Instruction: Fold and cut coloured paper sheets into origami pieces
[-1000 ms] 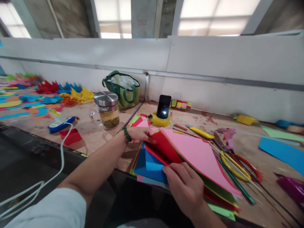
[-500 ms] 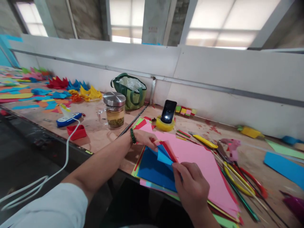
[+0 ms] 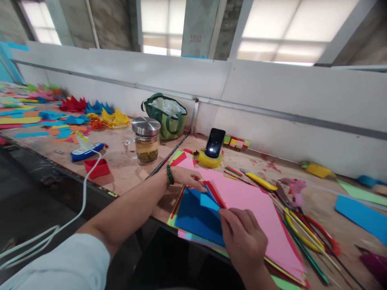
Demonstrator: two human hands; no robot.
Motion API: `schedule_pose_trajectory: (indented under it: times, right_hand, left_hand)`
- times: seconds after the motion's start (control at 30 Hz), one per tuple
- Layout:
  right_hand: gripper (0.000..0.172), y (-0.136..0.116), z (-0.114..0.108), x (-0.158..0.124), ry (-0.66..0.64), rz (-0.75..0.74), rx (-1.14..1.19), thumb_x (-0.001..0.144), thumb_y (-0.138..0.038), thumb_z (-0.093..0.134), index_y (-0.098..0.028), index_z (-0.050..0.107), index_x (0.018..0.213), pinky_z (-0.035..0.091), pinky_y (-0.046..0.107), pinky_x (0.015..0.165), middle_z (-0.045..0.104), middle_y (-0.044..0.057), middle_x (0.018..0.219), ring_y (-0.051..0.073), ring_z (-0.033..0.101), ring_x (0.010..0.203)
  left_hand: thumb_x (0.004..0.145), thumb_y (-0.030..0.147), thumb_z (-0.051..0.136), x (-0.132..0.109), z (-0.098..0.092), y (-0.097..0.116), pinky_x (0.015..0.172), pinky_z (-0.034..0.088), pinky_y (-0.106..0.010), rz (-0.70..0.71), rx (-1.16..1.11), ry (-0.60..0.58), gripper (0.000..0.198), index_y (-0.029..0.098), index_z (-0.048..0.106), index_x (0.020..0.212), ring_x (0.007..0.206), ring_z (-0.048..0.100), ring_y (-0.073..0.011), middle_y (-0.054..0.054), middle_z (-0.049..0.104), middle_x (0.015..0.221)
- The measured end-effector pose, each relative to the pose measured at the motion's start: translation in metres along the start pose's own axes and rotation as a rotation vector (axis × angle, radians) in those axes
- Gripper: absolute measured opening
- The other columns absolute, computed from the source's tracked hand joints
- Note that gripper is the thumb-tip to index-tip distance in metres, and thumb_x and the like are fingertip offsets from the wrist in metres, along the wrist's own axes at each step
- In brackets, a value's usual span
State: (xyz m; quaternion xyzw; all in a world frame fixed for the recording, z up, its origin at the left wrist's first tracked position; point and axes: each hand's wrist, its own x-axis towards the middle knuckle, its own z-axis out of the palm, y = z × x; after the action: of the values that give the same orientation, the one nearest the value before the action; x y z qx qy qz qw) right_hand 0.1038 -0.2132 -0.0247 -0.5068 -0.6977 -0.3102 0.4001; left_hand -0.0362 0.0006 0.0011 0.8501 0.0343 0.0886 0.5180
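A small bundle of folded red and blue paper [image 3: 211,200] is held between my two hands, just above a stack of coloured sheets. My left hand [image 3: 190,178], with a green bead bracelet at the wrist, pinches its upper left corner. Thumb and fingers of my right hand [image 3: 244,233] grip the lower right end. Beneath lie a dark blue sheet [image 3: 196,219] on the left and a pink sheet [image 3: 250,201] on the right, with green, yellow and red edges sticking out under them.
Right of the stack lie yellow-handled scissors [image 3: 261,181], a pink glue gun [image 3: 296,189] and thin sticks [image 3: 308,249]. Behind it a phone [image 3: 215,143] leans in a yellow tape roll [image 3: 210,161]. A lidded glass mug [image 3: 146,145], green bag [image 3: 172,125] and red paper box [image 3: 96,168] stand left.
My left fingers have shifted slightly right along the folded paper's top corner. My right hand keeps nearly the same grip.
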Motion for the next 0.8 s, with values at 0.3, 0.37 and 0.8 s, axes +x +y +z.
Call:
schedule_pose_trajectory:
  times: [0.3,0.37,0.8]
  right_hand:
    - [0.014,-0.005,-0.001,0.000,-0.032,-0.026,-0.003,0.083,-0.007,0.063,-0.019,0.064,0.089,0.044,0.029,0.065,0.066,0.003,0.073,0.016,0.053,0.067]
    - [0.013,-0.008,-0.002,0.000,-0.051,-0.038,-0.016,0.083,-0.008,0.064,-0.018,0.064,0.090,0.042,0.030,0.064,0.065,0.003,0.071,0.016,0.052,0.067]
    - [0.013,-0.013,-0.035,0.024,-0.179,0.077,0.129,0.090,-0.017,0.054,-0.021,0.062,0.080,0.047,0.030,0.069,0.066,0.002,0.076,0.016,0.057,0.073]
  left_hand:
    - [0.065,0.023,0.074,0.001,0.011,0.008,0.049,0.041,-0.021,-0.042,-0.025,-0.182,0.014,0.013,0.065,0.060,0.049,0.046,-0.0101,0.004,0.057,0.052]
    - [0.067,0.024,0.074,0.001,0.013,0.010,0.055,0.044,-0.022,-0.020,-0.018,-0.169,0.013,0.013,0.068,0.063,0.053,0.049,-0.0111,0.002,0.060,0.055]
    - [0.073,0.029,0.075,0.002,0.003,0.014,0.084,0.048,-0.027,0.118,0.004,0.004,0.018,0.013,0.072,0.081,0.079,0.061,-0.0170,-0.004,0.071,0.083]
